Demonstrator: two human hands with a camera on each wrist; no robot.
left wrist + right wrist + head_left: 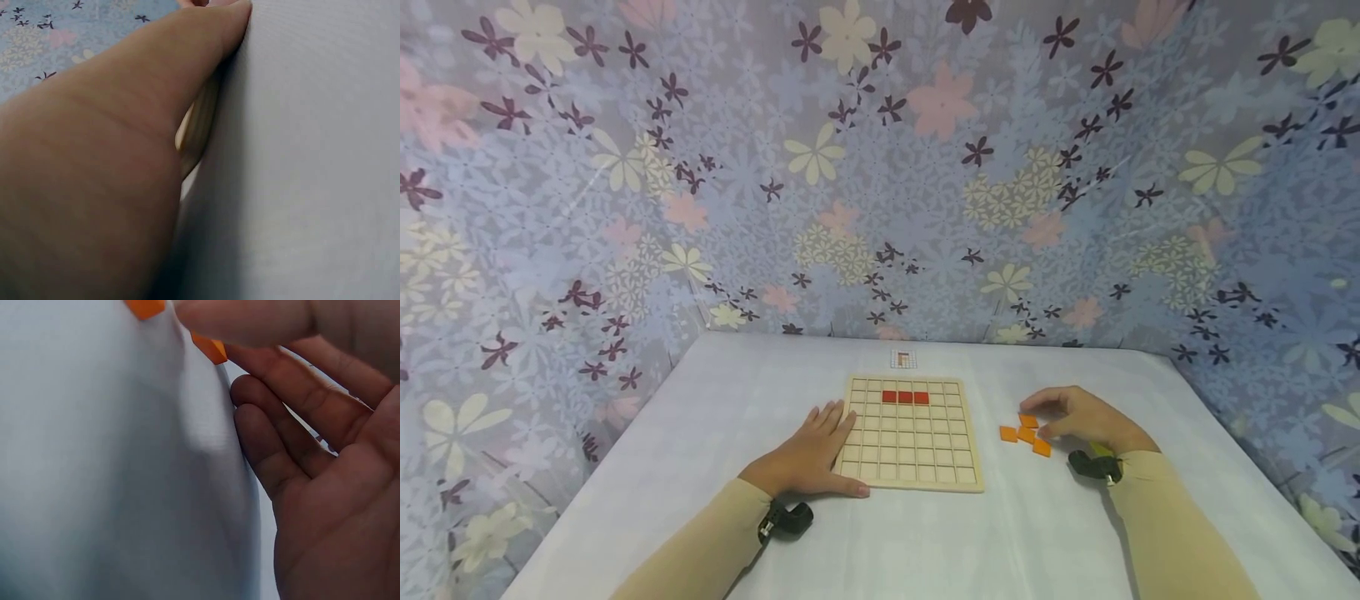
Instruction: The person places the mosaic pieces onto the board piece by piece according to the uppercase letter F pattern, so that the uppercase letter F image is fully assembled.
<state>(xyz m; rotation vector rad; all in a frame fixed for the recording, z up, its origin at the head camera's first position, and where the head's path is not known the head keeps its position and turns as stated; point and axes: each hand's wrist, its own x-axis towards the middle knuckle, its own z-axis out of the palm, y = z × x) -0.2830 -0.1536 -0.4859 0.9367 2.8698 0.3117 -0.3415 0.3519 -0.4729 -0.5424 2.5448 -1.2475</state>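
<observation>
A square wooden grid board (pixel 907 485) lies on the table with three red tiles (pixel 906 397) side by side in one of its far rows. My left hand (pixel 811 454) rests at the board's left side, fingers spread over that edge and thumb along the near left corner. In the left wrist view the thumb (pixel 194 37) partly covers the board's edge (pixel 200 122). Right of the board, several orange tiles (pixel 1008 433) lie in a loose cluster. Over them hovers my right hand (pixel 1086 417), its fingers bent and apart from the thumb, with no tile visibly gripped.
A small printed card (pixel 903 358) with a grid pattern lies behind the board. White cloth covers the table (pixel 925 550). A flowered curtain (pixel 880 208) rises behind the table's far edge. Each wrist wears a black camera (pixel 790 521).
</observation>
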